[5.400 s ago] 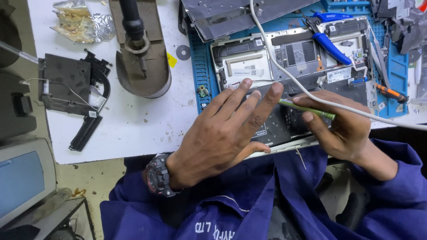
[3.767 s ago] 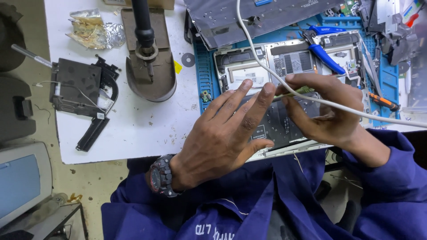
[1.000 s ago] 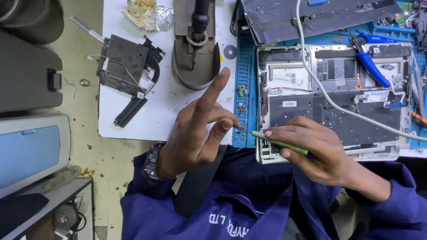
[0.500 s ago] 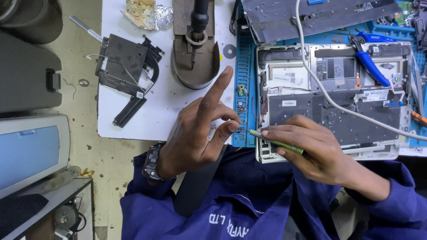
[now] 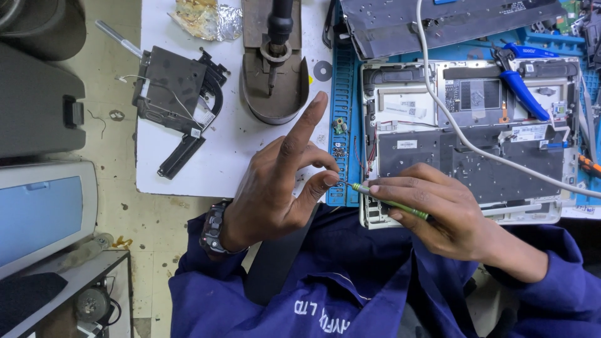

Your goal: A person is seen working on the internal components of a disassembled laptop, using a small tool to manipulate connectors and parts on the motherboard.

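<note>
While your head camera looks straight down at the bench, a grey case (image 5: 37, 94) and a pale monitor (image 5: 41, 213) sit at the far left, off the white table (image 5: 188, 169). On that table lies a black plastic bracket (image 5: 178, 94) with thin wires across it, and crumpled foil (image 5: 206, 19) rests near the top edge. Just to the right stands a brown tool stand (image 5: 275, 81) with a black-handled iron seated in it, and a small silver disc (image 5: 323, 71) lies beside it.

Your left hand (image 5: 275, 181) hovers over the table's right edge, wristwatch (image 5: 213, 228) on the wrist, index finger pointing up and away, thumb and middle finger pinched together at the tip of the green screwdriver (image 5: 391, 203). Whether a screw sits between those fingertips, you cannot tell; it is too small.

Your right hand (image 5: 438, 213) is closed around the screwdriver's shaft, holding it almost level, tip pointing left. It hangs over the lower left corner of the opened laptop base (image 5: 463, 138), which rests on a blue mat (image 5: 343, 112). A white cable (image 5: 463, 138) runs diagonally across the laptop, blue-handled pliers (image 5: 523, 84) lie on its upper right part, and a dark grey cover panel (image 5: 444, 22) lies above it.
</note>
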